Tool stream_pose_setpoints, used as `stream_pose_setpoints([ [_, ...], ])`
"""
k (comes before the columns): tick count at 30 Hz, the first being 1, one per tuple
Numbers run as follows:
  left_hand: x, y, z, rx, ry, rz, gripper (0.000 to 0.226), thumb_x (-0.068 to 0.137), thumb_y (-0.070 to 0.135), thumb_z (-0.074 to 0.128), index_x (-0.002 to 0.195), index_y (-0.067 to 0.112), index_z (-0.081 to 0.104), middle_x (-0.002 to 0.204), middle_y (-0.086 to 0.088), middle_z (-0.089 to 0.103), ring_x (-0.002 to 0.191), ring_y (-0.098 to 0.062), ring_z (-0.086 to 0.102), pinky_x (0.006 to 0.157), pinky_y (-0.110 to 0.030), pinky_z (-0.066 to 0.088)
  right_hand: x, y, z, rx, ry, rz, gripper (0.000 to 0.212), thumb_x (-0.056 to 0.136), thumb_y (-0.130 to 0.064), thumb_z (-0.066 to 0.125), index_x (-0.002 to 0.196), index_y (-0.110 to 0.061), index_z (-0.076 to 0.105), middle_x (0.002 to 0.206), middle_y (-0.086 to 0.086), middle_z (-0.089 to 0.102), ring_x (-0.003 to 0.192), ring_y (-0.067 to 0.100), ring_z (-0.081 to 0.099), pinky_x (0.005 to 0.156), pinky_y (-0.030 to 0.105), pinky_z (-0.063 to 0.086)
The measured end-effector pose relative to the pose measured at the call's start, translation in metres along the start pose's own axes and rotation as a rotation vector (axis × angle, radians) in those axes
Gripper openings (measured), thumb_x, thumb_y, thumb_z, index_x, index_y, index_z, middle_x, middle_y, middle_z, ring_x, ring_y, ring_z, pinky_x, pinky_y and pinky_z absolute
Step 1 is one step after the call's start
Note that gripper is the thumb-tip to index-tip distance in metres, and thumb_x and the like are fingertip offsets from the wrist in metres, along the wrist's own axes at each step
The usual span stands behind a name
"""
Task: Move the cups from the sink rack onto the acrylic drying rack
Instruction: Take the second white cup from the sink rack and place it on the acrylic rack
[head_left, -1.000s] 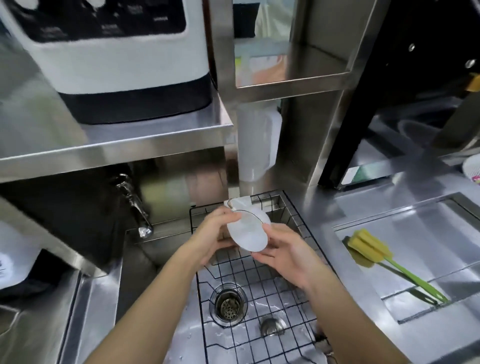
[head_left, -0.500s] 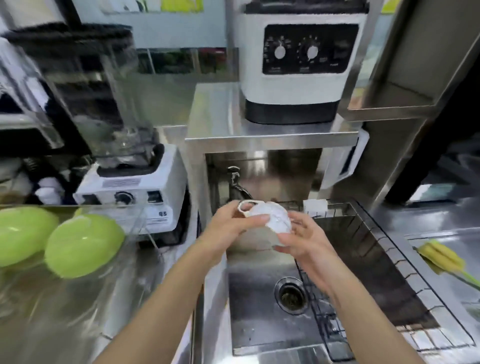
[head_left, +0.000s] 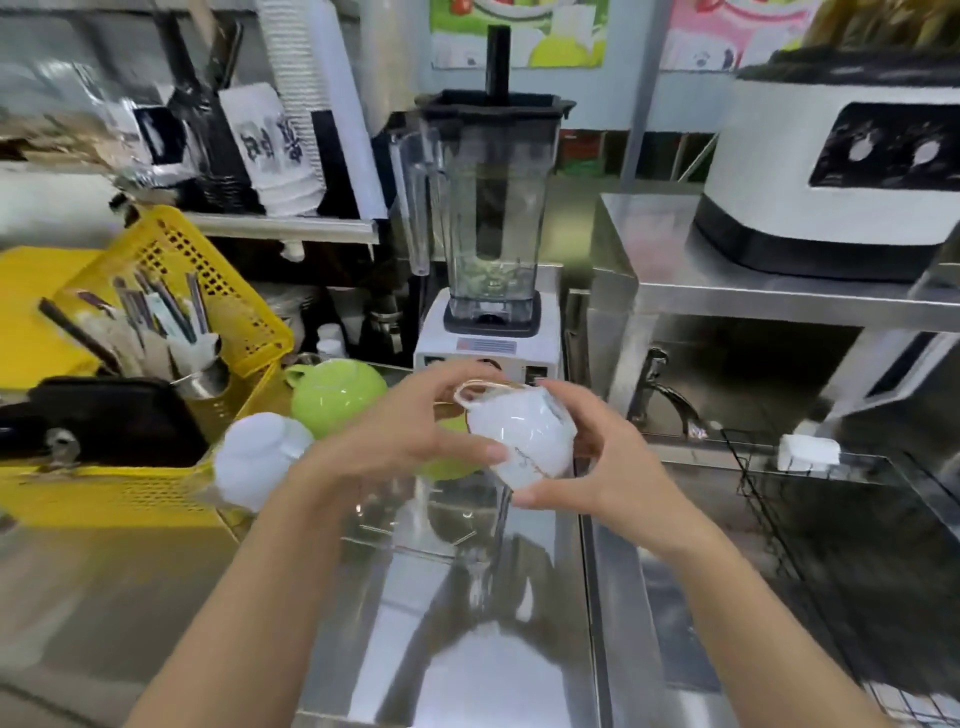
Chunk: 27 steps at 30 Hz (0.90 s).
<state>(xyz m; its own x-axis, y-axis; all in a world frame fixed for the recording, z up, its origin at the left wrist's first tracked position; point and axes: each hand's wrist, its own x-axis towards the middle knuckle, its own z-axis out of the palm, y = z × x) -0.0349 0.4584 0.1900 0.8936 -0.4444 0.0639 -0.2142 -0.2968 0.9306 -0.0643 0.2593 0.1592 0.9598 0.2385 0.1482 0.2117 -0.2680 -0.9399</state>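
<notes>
At the far left a yellow perforated basket (head_left: 171, 322) is standing on the steel counter with utensils in it. Just right of it, a white cup (head_left: 257, 462) and a green cup (head_left: 335, 395) are sitting upside down, apparently on the acrylic drying rack (head_left: 410, 525), whose clear walls are hard to trace through the glare and blur.

Moving right, the left hand (head_left: 395, 441) is curling around the white teacup (head_left: 519, 436), thumb lying across its side and fingers wrapping behind near the looped handle at the upper left. The teacup is being held in the air above the clear rack, tilted so that its gold-edged rim is facing up and away and its narrow foot is pointing toward the person. The right hand (head_left: 608, 467) is cupping it from the other side, fingers bent under the foot, thumb at the rim side.

The cup is looking like glazed ceramic: stiff, light, probably wet and slippery, and liable to chip against acrylic or steel. Gripping the body with both palms, or hooking the handle, seems safest.

Farther right, the black wire sink rack (head_left: 810, 525) is lying over the sink.
</notes>
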Motion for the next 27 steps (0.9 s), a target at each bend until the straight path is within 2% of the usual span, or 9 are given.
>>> stream_pose_setpoints([
  [3, -0.019, -0.015, -0.021, 0.004, 0.035, -0.033, 0.058, 0.052, 0.025, 0.084, 0.106, 0.032, 0.064, 0.109, 0.007, 0.066, 0.103, -0.008, 0.061, 0.092, -0.029, 0.050, 0.009, -0.007, 0.021, -0.067, -0.106, 0.007, 0.087, 0.052, -0.020, 0.089, 0.126, -0.034, 0.046, 0.119, -0.018, 0.054, 0.094, -0.012, 0.054, 0.076, 0.003, 0.043],
  [5, -0.028, -0.025, -0.029, -0.024, 0.051, -0.056, 0.052, 0.056, 0.020, 0.081, 0.104, 0.032, 0.063, 0.105, 0.010, 0.065, 0.098, -0.004, 0.062, 0.085, -0.022, 0.052, 0.014, -0.008, 0.032, -0.057, -0.150, 0.025, 0.084, 0.052, -0.020, 0.089, 0.125, -0.032, 0.048, 0.113, -0.020, 0.056, 0.089, -0.014, 0.056, 0.072, 0.004, 0.043],
  [7, -0.034, -0.034, -0.035, -0.033, 0.041, -0.077, 0.051, 0.059, 0.017, 0.082, 0.104, 0.031, 0.062, 0.099, 0.014, 0.064, 0.095, -0.001, 0.061, 0.081, -0.021, 0.052, 0.018, -0.006, 0.041, -0.081, -0.190, 0.054, 0.084, 0.051, -0.025, 0.089, 0.124, -0.034, 0.048, 0.111, -0.021, 0.057, 0.093, -0.010, 0.058, 0.077, 0.007, 0.045],
  [11, -0.038, -0.048, -0.041, -0.031, -0.021, -0.126, 0.047, 0.068, 0.001, 0.077, 0.103, 0.027, 0.058, 0.105, 0.004, 0.063, 0.094, 0.003, 0.058, 0.082, -0.022, 0.049, 0.023, -0.002, 0.053, -0.166, -0.251, 0.083, 0.083, 0.054, -0.026, 0.088, 0.125, -0.033, 0.047, 0.115, -0.020, 0.057, 0.101, -0.008, 0.056, 0.082, 0.004, 0.043],
  [15, -0.037, -0.060, -0.040, 0.005, 0.011, -0.121, 0.051, 0.064, -0.002, 0.079, 0.104, 0.024, 0.059, 0.102, 0.008, 0.065, 0.092, 0.006, 0.060, 0.084, -0.017, 0.048, 0.026, 0.003, 0.056, -0.315, -0.234, 0.084, 0.095, 0.050, -0.034, 0.088, 0.133, -0.032, 0.041, 0.128, -0.013, 0.051, 0.118, 0.005, 0.047, 0.102, 0.022, 0.036],
  [19, -0.035, -0.069, -0.038, 0.006, 0.031, -0.127, 0.052, 0.061, -0.005, 0.080, 0.102, 0.021, 0.059, 0.099, 0.006, 0.066, 0.087, 0.005, 0.061, 0.081, -0.015, 0.048, 0.028, 0.010, 0.058, -0.385, -0.242, 0.105, 0.100, 0.048, -0.043, 0.086, 0.134, -0.037, 0.037, 0.132, -0.013, 0.047, 0.125, 0.010, 0.039, 0.109, 0.032, 0.032],
  [21, -0.033, -0.072, -0.038, 0.022, 0.013, -0.138, 0.053, 0.060, -0.003, 0.082, 0.103, 0.020, 0.059, 0.102, 0.002, 0.066, 0.090, 0.002, 0.061, 0.083, -0.017, 0.048, 0.029, 0.013, 0.058, -0.431, -0.240, 0.107, 0.099, 0.050, -0.044, 0.085, 0.135, -0.041, 0.035, 0.134, -0.014, 0.044, 0.127, 0.010, 0.033, 0.108, 0.030, 0.028],
  [24, -0.032, -0.079, -0.037, 0.015, -0.013, -0.145, 0.056, 0.060, -0.003, 0.082, 0.106, 0.017, 0.059, 0.108, 0.005, 0.066, 0.098, 0.003, 0.061, 0.083, -0.013, 0.047, 0.028, 0.015, 0.058, -0.475, -0.236, 0.091, 0.097, 0.053, -0.041, 0.084, 0.135, -0.043, 0.032, 0.128, -0.020, 0.038, 0.121, 0.004, 0.026, 0.102, 0.025, 0.024],
  [27, -0.031, -0.084, -0.037, 0.087, -0.033, -0.153, 0.058, 0.060, 0.001, 0.083, 0.110, 0.018, 0.057, 0.113, 0.005, 0.065, 0.105, 0.001, 0.059, 0.090, -0.013, 0.044, 0.027, 0.017, 0.061, -0.558, -0.254, 0.025, 0.096, 0.057, -0.040, 0.083, 0.137, -0.040, 0.029, 0.125, -0.018, 0.035, 0.120, 0.005, 0.023, 0.100, 0.022, 0.015],
])
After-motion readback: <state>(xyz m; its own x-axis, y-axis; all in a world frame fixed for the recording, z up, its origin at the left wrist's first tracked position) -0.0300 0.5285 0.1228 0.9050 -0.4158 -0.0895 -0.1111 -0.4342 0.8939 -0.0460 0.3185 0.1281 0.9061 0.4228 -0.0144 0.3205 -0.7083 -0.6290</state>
